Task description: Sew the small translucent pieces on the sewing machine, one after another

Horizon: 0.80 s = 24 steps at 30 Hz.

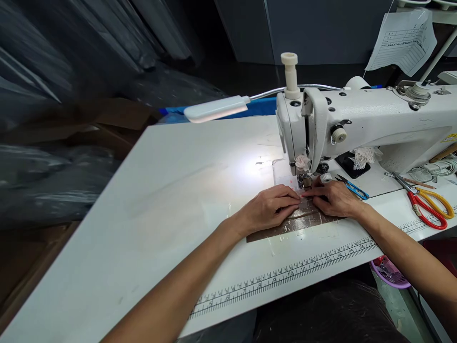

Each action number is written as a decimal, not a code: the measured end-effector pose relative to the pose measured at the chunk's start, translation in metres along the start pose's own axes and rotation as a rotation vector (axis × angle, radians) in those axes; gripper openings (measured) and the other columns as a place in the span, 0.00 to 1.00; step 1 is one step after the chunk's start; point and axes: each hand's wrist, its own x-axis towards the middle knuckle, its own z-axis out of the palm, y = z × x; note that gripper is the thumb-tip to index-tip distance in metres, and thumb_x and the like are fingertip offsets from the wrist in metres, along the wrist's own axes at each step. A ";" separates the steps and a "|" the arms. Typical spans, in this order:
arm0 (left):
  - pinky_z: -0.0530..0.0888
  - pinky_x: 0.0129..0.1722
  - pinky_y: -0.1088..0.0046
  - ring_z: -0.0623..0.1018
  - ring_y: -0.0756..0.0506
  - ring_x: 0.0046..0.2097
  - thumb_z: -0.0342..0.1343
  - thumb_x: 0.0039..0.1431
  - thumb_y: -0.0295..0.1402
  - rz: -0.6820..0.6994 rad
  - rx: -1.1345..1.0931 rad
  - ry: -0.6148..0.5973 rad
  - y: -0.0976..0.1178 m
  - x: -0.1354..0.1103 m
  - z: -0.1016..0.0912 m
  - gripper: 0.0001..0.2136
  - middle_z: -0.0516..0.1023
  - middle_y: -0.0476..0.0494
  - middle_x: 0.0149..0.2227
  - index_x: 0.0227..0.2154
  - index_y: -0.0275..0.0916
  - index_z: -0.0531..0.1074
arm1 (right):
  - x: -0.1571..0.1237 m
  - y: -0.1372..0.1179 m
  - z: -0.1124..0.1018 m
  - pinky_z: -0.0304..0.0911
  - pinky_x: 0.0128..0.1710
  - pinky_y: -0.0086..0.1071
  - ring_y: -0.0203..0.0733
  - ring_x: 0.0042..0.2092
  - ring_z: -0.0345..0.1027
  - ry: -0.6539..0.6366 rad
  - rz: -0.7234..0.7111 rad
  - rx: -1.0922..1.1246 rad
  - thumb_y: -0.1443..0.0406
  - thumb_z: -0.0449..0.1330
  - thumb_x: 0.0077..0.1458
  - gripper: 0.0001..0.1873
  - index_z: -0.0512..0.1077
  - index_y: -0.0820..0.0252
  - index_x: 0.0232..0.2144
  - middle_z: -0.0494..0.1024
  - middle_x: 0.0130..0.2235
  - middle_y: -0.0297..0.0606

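Note:
A dark brown piece of fabric (303, 222) lies flat on the white sewing table (185, 190), its far end under the presser foot (304, 181) of a white sewing machine (360, 124). My left hand (269, 207) rests on the fabric's left side, fingers stretched flat and close together, tips pointing at the foot. My right hand (335, 197) presses the fabric from the right, fingers flat, tips meeting the left hand's just before the needle. Neither hand grips anything.
Blue thread snips (353, 188) lie right of the needle. Red and yellow scissors (426, 205) sit further right. A gooseneck lamp (214, 108) lights the table. A ruler strip (303, 269) runs along the front edge. A purple basket (391, 274) hangs below.

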 end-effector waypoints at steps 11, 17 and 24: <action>0.80 0.34 0.71 0.79 0.49 0.35 0.50 0.68 0.27 0.014 0.114 -0.015 0.000 -0.001 0.002 0.10 0.80 0.43 0.35 0.34 0.35 0.76 | 0.003 -0.005 -0.007 0.58 0.33 0.29 0.34 0.31 0.64 0.026 0.106 0.159 0.68 0.51 0.58 0.20 0.79 0.57 0.46 0.73 0.33 0.37; 0.78 0.35 0.69 0.80 0.48 0.38 0.52 0.67 0.27 0.114 0.313 0.028 0.000 0.001 0.003 0.09 0.81 0.43 0.38 0.33 0.37 0.76 | 0.000 -0.004 -0.006 0.58 0.34 0.30 0.35 0.32 0.64 -0.015 0.065 0.089 0.68 0.51 0.58 0.21 0.78 0.54 0.48 0.73 0.36 0.37; 0.74 0.32 0.73 0.78 0.51 0.32 0.51 0.67 0.26 0.162 0.377 -0.014 0.002 0.002 0.002 0.09 0.81 0.48 0.35 0.32 0.37 0.74 | -0.003 0.002 -0.001 0.62 0.39 0.31 0.36 0.36 0.66 -0.012 -0.091 0.022 0.68 0.55 0.58 0.19 0.79 0.51 0.48 0.73 0.44 0.40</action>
